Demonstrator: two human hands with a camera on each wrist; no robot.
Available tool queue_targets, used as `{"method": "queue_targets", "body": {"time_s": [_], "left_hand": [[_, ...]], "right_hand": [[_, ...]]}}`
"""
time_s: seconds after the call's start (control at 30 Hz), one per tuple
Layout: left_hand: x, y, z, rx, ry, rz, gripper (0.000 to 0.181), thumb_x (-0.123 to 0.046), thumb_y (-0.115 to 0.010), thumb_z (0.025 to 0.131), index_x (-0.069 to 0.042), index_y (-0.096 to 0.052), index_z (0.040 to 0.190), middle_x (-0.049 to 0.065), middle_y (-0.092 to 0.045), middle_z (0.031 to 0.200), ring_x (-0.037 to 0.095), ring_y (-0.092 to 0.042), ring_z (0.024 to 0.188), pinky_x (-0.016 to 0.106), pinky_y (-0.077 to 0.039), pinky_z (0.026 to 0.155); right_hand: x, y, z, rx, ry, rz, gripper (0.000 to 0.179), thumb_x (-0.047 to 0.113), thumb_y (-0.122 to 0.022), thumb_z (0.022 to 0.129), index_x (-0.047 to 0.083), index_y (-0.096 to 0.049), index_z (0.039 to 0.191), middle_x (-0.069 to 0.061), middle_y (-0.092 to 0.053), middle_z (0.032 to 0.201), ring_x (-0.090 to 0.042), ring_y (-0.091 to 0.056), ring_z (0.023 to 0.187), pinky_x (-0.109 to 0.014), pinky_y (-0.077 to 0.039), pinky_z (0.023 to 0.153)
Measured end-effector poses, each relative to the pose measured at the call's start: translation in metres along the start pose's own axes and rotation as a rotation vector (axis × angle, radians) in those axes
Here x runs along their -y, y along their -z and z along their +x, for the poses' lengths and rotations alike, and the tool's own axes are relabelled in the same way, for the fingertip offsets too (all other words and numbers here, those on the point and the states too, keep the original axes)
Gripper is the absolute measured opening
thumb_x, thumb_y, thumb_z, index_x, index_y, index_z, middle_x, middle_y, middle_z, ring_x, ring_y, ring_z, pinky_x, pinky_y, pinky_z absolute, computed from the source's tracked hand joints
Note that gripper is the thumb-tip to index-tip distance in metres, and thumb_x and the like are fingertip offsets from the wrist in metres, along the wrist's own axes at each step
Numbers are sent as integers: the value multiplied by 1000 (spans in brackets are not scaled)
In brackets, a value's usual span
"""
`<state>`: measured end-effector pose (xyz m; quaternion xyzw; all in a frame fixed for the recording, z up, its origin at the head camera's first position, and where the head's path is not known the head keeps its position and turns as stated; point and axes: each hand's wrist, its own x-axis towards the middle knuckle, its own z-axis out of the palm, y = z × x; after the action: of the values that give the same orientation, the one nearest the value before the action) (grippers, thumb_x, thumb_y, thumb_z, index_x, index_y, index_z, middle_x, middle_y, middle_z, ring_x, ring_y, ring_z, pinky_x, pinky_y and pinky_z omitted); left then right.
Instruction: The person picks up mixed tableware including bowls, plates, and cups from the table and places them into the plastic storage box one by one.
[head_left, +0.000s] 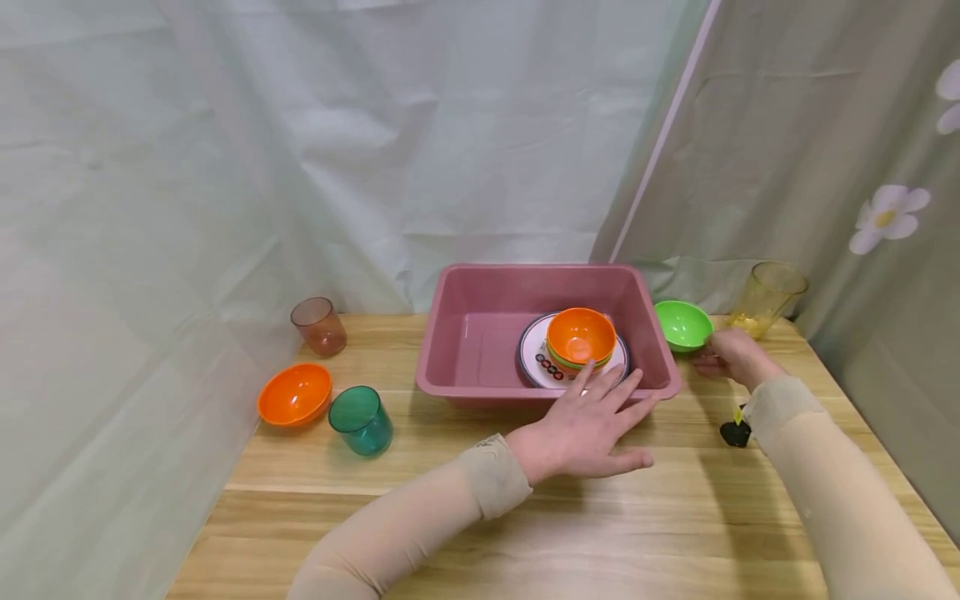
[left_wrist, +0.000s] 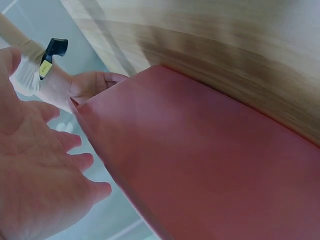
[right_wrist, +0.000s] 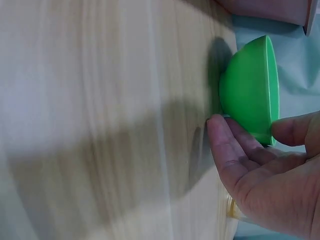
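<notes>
My right hand [head_left: 735, 357] holds a small green bowl [head_left: 683, 326] by its near right edge, just right of the pink basin. In the right wrist view the thumb lies at the rim of the bowl [right_wrist: 247, 90] and the other fingers reach beneath its side. My left hand [head_left: 588, 429], fingers spread and straight, hovers over the front rim of the pink basin [head_left: 480, 392]. Inside the basin, an orange bowl [head_left: 581, 333] tops a nested stack of bowls on white plates [head_left: 531, 346] with dark rims.
Behind the right hand stands a yellow clear cup [head_left: 768, 296]. On the left of the wooden table [head_left: 420, 475] are a reddish clear cup [head_left: 319, 327], an orange bowl [head_left: 296, 395] and a green clear cup [head_left: 362, 421]. Curtains [head_left: 480, 150] hang behind the table.
</notes>
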<state>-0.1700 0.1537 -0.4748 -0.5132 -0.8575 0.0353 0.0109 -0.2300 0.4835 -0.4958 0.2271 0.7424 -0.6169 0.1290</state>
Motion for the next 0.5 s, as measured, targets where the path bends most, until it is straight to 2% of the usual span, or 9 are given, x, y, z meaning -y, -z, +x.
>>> {"method": "queue_targets", "body": {"time_s": [0.23, 0.4, 0.5], "left_hand": [[-4, -2, -2, -3, -29, 7, 82, -79, -23, 97, -35, -13, 165, 1, -4, 172, 27, 1, 157, 51, 2, 124], [-9, 0, -2, 5, -44, 5, 81, -80, -21, 96, -36, -13, 165, 0, -1, 172, 27, 4, 157, 51, 4, 124], [-12, 3, -3, 13, -53, -4, 81, -80, -20, 96, -38, -11, 165, -2, 2, 172, 26, 5, 157, 50, 9, 123]], "right_hand": [[-12, 14, -19, 24, 19, -42, 36, 10, -35, 105, -11, -42, 134, -5, -63, 91, -13, -69, 79, -34, -60, 82], [-20, 26, -32, 42, -15, -55, 41, 4, -33, 103, -17, -37, 138, -6, -66, 92, -13, -70, 82, -35, -60, 84], [-26, 32, -37, 60, -23, -61, 37, 1, -32, 101, -17, -40, 132, -7, -69, 92, -15, -71, 83, -36, -60, 84]]}}
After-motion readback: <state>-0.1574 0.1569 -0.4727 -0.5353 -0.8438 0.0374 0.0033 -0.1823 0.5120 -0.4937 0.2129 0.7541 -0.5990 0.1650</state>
